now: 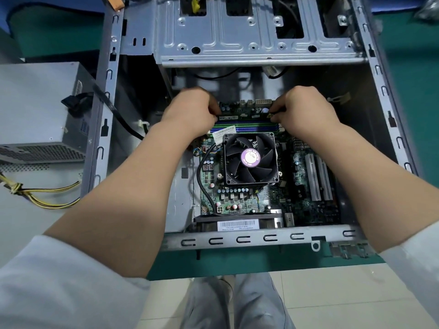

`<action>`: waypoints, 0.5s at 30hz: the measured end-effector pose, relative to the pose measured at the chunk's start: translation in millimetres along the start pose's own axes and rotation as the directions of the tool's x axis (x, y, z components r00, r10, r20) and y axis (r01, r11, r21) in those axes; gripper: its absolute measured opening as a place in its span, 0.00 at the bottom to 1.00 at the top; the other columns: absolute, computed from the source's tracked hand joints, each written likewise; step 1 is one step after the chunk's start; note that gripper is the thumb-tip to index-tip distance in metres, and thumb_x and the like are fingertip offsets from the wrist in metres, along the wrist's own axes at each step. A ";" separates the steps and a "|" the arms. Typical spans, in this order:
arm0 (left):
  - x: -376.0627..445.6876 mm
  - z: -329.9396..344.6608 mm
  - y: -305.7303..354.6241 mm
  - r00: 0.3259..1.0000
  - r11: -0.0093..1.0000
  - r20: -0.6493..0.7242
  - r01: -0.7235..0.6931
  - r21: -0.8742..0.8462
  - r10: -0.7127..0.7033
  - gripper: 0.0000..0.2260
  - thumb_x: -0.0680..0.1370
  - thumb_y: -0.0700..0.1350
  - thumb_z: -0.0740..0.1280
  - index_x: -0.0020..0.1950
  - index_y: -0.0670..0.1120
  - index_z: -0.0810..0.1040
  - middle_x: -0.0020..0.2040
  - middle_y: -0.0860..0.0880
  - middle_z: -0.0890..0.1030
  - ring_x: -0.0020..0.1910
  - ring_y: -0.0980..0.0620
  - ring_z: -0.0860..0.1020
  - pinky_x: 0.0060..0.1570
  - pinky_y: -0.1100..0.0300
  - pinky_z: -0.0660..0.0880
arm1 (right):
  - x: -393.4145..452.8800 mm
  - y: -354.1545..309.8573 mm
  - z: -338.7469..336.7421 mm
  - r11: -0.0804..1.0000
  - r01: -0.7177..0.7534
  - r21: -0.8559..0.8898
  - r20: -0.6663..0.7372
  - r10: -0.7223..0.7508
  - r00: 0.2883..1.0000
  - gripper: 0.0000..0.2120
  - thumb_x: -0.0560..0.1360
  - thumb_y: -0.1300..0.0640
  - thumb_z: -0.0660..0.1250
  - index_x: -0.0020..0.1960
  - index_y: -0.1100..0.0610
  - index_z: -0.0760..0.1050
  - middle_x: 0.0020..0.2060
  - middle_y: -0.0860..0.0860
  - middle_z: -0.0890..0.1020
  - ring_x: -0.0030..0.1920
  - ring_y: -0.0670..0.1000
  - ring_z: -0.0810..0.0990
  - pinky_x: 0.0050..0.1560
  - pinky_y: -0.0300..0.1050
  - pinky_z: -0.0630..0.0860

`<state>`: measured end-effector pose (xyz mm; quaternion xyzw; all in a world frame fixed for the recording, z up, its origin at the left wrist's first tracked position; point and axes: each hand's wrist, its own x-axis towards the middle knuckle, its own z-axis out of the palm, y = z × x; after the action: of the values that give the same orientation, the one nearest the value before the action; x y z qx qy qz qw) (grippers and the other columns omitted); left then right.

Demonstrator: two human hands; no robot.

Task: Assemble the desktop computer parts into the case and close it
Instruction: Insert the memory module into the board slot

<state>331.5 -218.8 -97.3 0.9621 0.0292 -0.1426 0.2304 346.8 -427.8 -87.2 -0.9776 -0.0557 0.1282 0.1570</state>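
— Where's the memory stick point(244, 114)?
— Twelve o'clock of the fan point(250, 159), over the slots inside the open case point(237, 239).
— The fingers?
— Left hand point(190, 112) and right hand point(306, 110) each pinch one end, curled tight.

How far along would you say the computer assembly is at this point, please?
Done: the motherboard with its CPU fan sits inside the case. In hand: the left hand and right hand grip the two ends of a memory module at its slots. Left: the power supply lies outside, and the case is open.
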 end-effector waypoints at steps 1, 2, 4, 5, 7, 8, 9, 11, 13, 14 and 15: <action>-0.2 0.6 -0.2 1.000 1.000 0.006 0.008 -0.005 -0.008 0.08 0.74 0.45 0.70 0.52 0.53 0.83 0.48 0.52 0.83 0.48 0.51 0.79 0.50 0.63 0.72 | -0.2 0.2 0.0 1.000 -0.005 -0.005 -0.001 0.005 1.000 0.10 0.72 0.58 0.71 0.52 0.50 0.83 0.49 0.56 0.83 0.50 0.60 0.79 0.46 0.50 0.76; -0.5 0.8 -0.1 1.000 1.000 0.009 0.018 -0.009 -0.018 0.08 0.74 0.47 0.71 0.52 0.54 0.83 0.47 0.52 0.82 0.49 0.50 0.79 0.51 0.61 0.74 | -0.3 0.3 0.2 1.000 -0.011 -0.006 -0.004 0.011 1.000 0.10 0.72 0.58 0.71 0.52 0.49 0.83 0.48 0.55 0.83 0.49 0.60 0.79 0.45 0.49 0.75; -0.8 1.1 0.2 0.999 0.999 0.004 0.033 -0.012 -0.033 0.09 0.73 0.50 0.72 0.52 0.55 0.83 0.47 0.52 0.82 0.50 0.50 0.79 0.52 0.60 0.74 | -0.2 0.6 0.5 1.000 -0.020 -0.001 -0.011 0.020 1.000 0.10 0.72 0.57 0.71 0.52 0.48 0.83 0.48 0.55 0.83 0.49 0.60 0.79 0.43 0.47 0.73; -0.7 1.2 0.2 0.999 0.999 -0.001 0.037 -0.009 -0.037 0.09 0.73 0.50 0.73 0.53 0.55 0.83 0.47 0.52 0.82 0.50 0.49 0.79 0.51 0.60 0.74 | -0.4 0.4 0.6 1.000 -0.022 0.001 -0.016 0.022 1.000 0.10 0.72 0.58 0.71 0.52 0.48 0.83 0.48 0.55 0.83 0.49 0.60 0.79 0.43 0.47 0.73; -0.8 0.7 0.6 0.999 0.999 -0.009 0.048 -0.001 -0.048 0.09 0.73 0.50 0.73 0.53 0.56 0.83 0.48 0.51 0.83 0.51 0.49 0.79 0.50 0.60 0.73 | -0.7 0.5 0.7 1.000 -0.024 0.005 -0.019 0.024 1.000 0.11 0.72 0.58 0.71 0.53 0.48 0.83 0.49 0.55 0.82 0.50 0.60 0.78 0.43 0.46 0.72; -1.1 0.4 1.1 0.998 0.998 -0.010 0.058 0.002 -0.058 0.10 0.73 0.50 0.73 0.53 0.56 0.83 0.48 0.51 0.83 0.52 0.49 0.79 0.50 0.60 0.73 | -0.6 0.8 0.3 1.000 -0.024 0.010 -0.013 0.024 1.000 0.11 0.72 0.59 0.71 0.53 0.48 0.83 0.49 0.54 0.82 0.50 0.59 0.79 0.43 0.46 0.72; -1.4 0.0 1.6 0.998 0.998 -0.011 0.067 0.005 -0.067 0.10 0.73 0.50 0.73 0.53 0.57 0.83 0.49 0.51 0.83 0.53 0.49 0.79 0.50 0.60 0.73 | -0.5 0.9 -0.3 1.000 -0.023 0.016 -0.003 0.023 1.000 0.11 0.72 0.59 0.71 0.53 0.48 0.83 0.49 0.54 0.83 0.50 0.59 0.79 0.44 0.46 0.73; -2.1 -0.6 2.7 0.997 0.997 -0.010 0.082 0.010 -0.082 0.10 0.73 0.50 0.73 0.53 0.57 0.83 0.50 0.52 0.83 0.53 0.49 0.79 0.50 0.60 0.73 | -0.2 0.9 -1.5 1.000 -0.013 0.023 0.012 0.013 1.000 0.11 0.72 0.60 0.71 0.52 0.49 0.83 0.49 0.54 0.83 0.50 0.58 0.79 0.46 0.47 0.75; -2.6 -0.2 3.5 0.996 0.996 -0.015 0.090 0.013 -0.089 0.09 0.73 0.50 0.72 0.53 0.58 0.83 0.50 0.52 0.83 0.54 0.49 0.78 0.50 0.60 0.73 | -0.2 1.1 -1.9 1.000 -0.003 0.019 0.010 0.003 1.000 0.11 0.72 0.62 0.70 0.50 0.49 0.82 0.47 0.53 0.83 0.50 0.58 0.79 0.47 0.49 0.76; -2.9 0.4 4.1 0.996 0.996 -0.023 0.090 0.019 -0.089 0.10 0.73 0.50 0.72 0.53 0.58 0.83 0.51 0.52 0.83 0.54 0.48 0.78 0.50 0.60 0.72 | -0.6 1.2 -1.7 1.000 -0.002 0.011 0.001 0.002 1.000 0.10 0.72 0.62 0.69 0.49 0.49 0.82 0.46 0.53 0.83 0.50 0.58 0.79 0.46 0.48 0.76; -3.2 1.2 4.8 0.996 0.996 -0.033 0.085 0.027 -0.084 0.10 0.73 0.50 0.72 0.53 0.58 0.83 0.52 0.51 0.82 0.55 0.48 0.78 0.50 0.59 0.72 | -1.3 1.1 -1.4 1.000 -0.005 0.000 -0.013 0.005 1.000 0.10 0.72 0.61 0.69 0.49 0.49 0.81 0.46 0.53 0.83 0.50 0.58 0.79 0.45 0.48 0.75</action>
<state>328.7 -223.6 -95.3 0.9654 0.0716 -0.1372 0.2100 346.0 -429.5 -85.9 -0.9785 -0.0522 0.1225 0.1573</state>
